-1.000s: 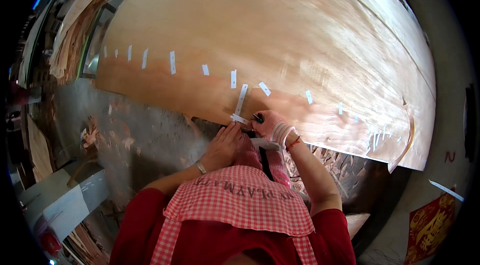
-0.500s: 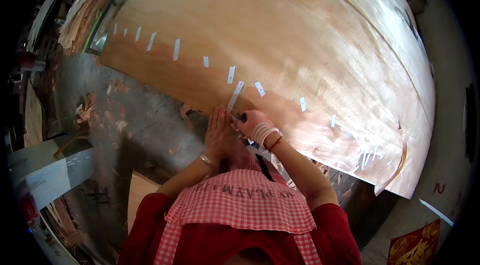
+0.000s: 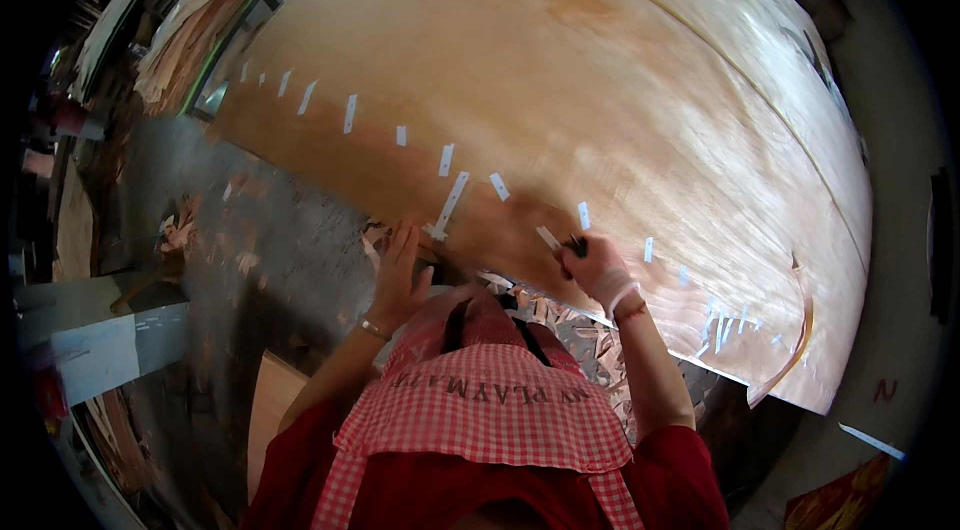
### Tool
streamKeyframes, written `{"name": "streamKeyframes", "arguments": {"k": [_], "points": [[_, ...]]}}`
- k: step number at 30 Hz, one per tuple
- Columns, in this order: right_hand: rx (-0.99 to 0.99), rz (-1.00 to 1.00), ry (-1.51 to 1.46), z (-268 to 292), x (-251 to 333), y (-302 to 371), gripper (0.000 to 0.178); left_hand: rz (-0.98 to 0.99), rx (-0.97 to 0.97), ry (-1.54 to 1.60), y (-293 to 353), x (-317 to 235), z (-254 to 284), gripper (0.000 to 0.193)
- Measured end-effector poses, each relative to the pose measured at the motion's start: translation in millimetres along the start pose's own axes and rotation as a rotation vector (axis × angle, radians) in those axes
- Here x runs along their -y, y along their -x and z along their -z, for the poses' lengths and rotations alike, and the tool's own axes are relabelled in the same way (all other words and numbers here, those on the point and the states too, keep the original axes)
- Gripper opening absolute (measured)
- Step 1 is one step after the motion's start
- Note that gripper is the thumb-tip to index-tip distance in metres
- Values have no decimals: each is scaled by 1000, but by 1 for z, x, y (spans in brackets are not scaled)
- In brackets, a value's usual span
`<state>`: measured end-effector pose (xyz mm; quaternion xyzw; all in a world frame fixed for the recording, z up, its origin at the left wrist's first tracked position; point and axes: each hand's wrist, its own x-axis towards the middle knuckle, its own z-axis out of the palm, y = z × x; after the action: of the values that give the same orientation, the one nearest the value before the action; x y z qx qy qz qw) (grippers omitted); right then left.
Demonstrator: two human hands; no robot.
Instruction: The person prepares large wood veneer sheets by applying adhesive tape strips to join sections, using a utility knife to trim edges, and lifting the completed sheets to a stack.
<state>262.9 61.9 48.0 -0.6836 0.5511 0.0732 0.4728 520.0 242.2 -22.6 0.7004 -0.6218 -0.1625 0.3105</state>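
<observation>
A large thin wood veneer sheet (image 3: pixel 480 60) spreads out before me, with short white tape strips (image 3: pixel 453 200) stuck along its near side. My left hand (image 3: pixel 402 275) is at the sheet's near edge, fingers stretched and thumb apart, beside the end of the longest strip. Farther right, my right hand (image 3: pixel 598 270) is closed round a small dark tool (image 3: pixel 576 247), mostly hidden by the fingers. A pale strip (image 3: pixel 548 238) shows just left of that tool; whether it belongs to it I cannot tell. A pale covering wraps part of the right hand.
Stacked veneer pieces (image 3: pixel 205 15) lie at the far left. Wood scraps (image 3: pixel 180 230) litter the grey floor. A curled brown strip (image 3: pixel 795 340) rests on the sheet's right end, near several more tape strips. At left stands a pale box-like surface (image 3: pixel 95 360).
My right hand has moved right, away from my left hand, with the dark tool. The left hand has shifted slightly left and down, its thumb now spread. A short crosspiece shows at the long strip's end.
</observation>
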Motion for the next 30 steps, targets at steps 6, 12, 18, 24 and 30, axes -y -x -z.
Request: {"name": "streamKeyframes", "arguments": {"k": [6, 12, 18, 24, 30], "points": [[-70, -103, -610, -23, -76, 52, 14, -237, 117, -78, -42, -67, -43, 58], [-265, -158, -826, -18, -117, 71, 11, -525, 330, -187, -72, -121, -105, 62], [-445, -269, -882, 4, -160, 100, 13, -536, 361, -255, -74, -129, -112, 67], [-607, -458, -911, 21, -197, 147, 15, -673, 426, -166, -86, -192, -146, 65], [-748, -471, -1062, 18, -243, 175, 14, -777, 453, -317, -89, -218, -194, 67]]}}
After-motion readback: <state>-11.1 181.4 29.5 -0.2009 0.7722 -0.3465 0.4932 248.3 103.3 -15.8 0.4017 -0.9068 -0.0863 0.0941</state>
